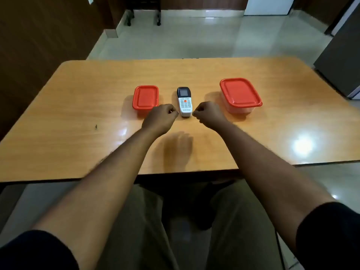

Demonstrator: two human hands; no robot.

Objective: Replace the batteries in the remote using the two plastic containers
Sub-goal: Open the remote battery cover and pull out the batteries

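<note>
A white remote (184, 101) with a dark screen end lies face up in the middle of the wooden table (78, 117). A small plastic container with a red lid (145, 98) stands to its left, and a larger red-lidded container (240, 94) to its right; both are closed. My left hand (160, 119) hovers just left of the remote's near end, fingers curled shut with nothing in them. My right hand (210, 114) is just right of the near end, also curled shut and empty. Neither hand clearly touches the remote.
The table's near edge (187, 171) runs above my lap. Beyond the far edge lies a glossy tiled floor (194, 41), with chair legs (144, 18) at the back and a dark cabinet (342, 61) at the right.
</note>
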